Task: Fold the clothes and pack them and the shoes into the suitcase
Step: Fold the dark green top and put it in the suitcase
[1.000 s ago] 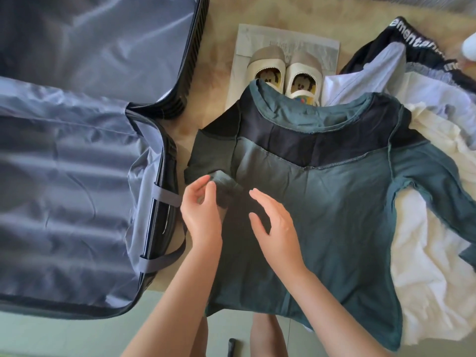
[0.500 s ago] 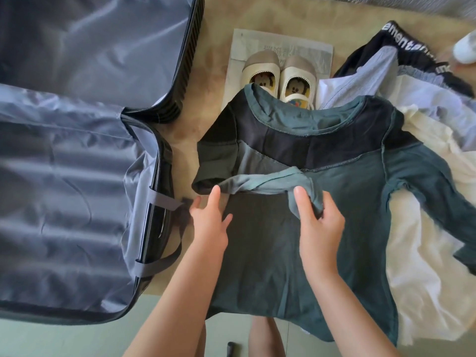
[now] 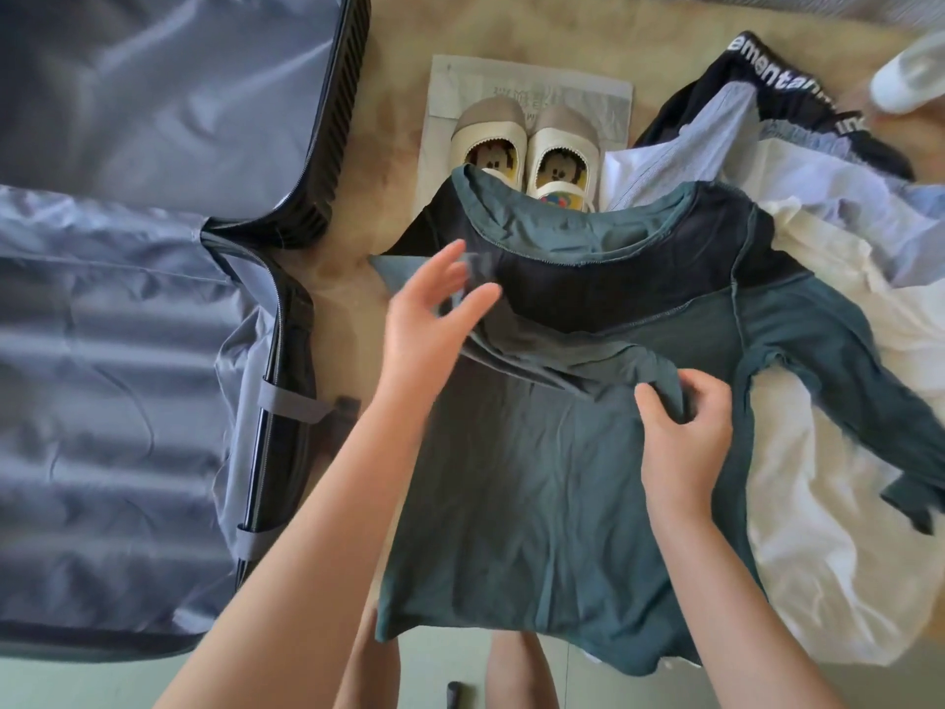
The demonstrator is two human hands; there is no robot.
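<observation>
Right hand (image 3: 685, 437) pinches the sleeve (image 3: 588, 358) folded over the shirt (image 3: 537, 493); left hand (image 3: 429, 324) spread wide. Released early, the sleeve may slip back.

The green shirt (image 3: 537, 478) hides part of the shoes (image 3: 492, 120); the suitcase (image 3: 102, 350) is cropped.

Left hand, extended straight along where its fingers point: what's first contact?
Probably the dark shoulder panel of the green shirt: the left hand is open, fingers aimed up and right across it. The shoes lie beyond. The hand is blurred, so its height above the cloth is unclear.
</observation>
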